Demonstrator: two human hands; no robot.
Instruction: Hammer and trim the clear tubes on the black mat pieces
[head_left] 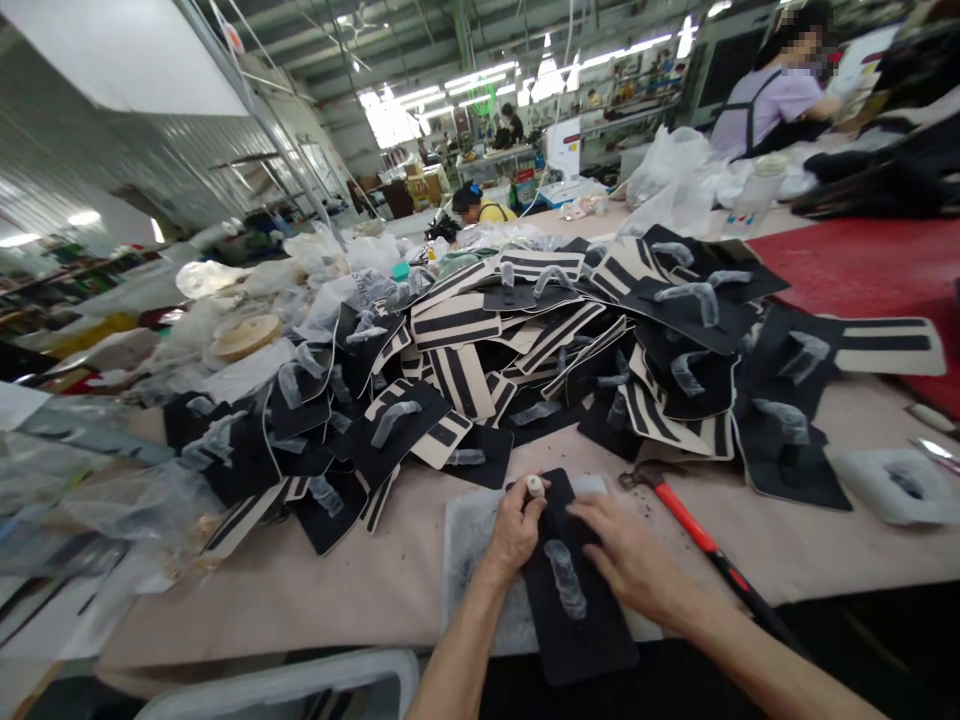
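A black panel with a plastic-wrapped handle along its middle lies before me on a pale board. My left hand is closed at the panel's upper left, gripping a small stick-like tool with a round white end; its lower part is hidden by my fingers. On the panel's right side is my right hand, fingers spread and holding nothing. A hammer with a red and black handle rests just to the right, its head toward the pile.
Behind my hands is a large heap of similar panels, black on one side, cream with black stripes on the other. Plastic bags crowd the left. A clear bin stands at the front edge. A person sits far right.
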